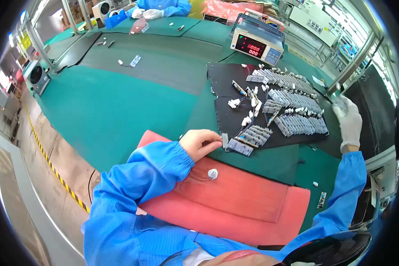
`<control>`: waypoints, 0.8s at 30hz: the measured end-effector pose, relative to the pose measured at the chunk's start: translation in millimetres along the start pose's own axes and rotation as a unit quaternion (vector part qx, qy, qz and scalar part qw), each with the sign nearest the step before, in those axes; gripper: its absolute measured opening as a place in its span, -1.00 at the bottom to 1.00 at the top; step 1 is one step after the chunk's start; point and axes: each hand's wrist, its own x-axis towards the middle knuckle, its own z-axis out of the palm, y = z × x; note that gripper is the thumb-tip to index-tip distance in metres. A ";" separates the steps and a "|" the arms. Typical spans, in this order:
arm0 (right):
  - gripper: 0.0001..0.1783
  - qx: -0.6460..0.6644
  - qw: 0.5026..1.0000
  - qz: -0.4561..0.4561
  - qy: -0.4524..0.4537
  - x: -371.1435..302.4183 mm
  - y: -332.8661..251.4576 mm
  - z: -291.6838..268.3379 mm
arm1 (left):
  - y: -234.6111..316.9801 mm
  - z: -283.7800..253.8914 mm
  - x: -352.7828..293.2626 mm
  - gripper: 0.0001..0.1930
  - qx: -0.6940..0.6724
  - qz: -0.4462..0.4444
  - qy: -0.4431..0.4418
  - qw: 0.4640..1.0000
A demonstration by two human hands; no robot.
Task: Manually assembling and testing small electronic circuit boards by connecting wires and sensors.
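You're likely arranging circuit boards (297,101), left hand (197,143) beside one, right hand (350,119) apart, can't tell either grip; next wants careful alignment.

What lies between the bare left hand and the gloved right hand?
Small grey circuit modules in rows, with white connectors, lie on a black mat between left hand and right hand, shown in the head view.
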 end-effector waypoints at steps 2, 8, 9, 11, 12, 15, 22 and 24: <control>-0.56 -0.025 0.991 -0.130 0.003 -7.8 -61.2 -17.3 | -3.3 1.2 0.5 -0.86 -0.009 0.004 -0.007 1.000; -0.47 0.017 0.938 -0.344 -0.037 -54.0 -191.1 -7.2 | -8.7 1.5 -9.0 -0.81 0.039 0.075 0.076 0.994; -0.46 0.011 0.931 -0.364 -0.032 -61.3 -201.2 -3.6 | -6.2 2.0 -7.5 -0.73 0.044 0.110 0.107 0.987; -0.48 -0.029 0.918 -0.394 -0.009 -73.6 -223.5 11.3 | -6.4 -0.1 -11.4 -0.46 0.031 0.132 0.179 0.974; -0.49 -0.032 0.920 -0.390 -0.014 -81.9 -232.1 13.2 | -7.5 -1.8 -12.0 -0.41 0.037 0.153 0.198 0.967; -0.51 -0.041 0.927 -0.372 0.012 -102.0 -245.2 25.9 | 1.7 -6.1 -11.6 -0.32 0.088 0.176 0.224 0.955; -0.66 -0.104 0.946 -0.306 -0.005 -117.4 -259.4 36.7 | 1.2 -0.7 -16.5 -0.39 0.118 0.185 0.191 0.957; -0.68 -0.106 0.951 -0.291 -0.001 -117.9 -260.5 39.3 | 8.9 -0.4 -18.0 -0.42 0.130 0.208 0.202 0.948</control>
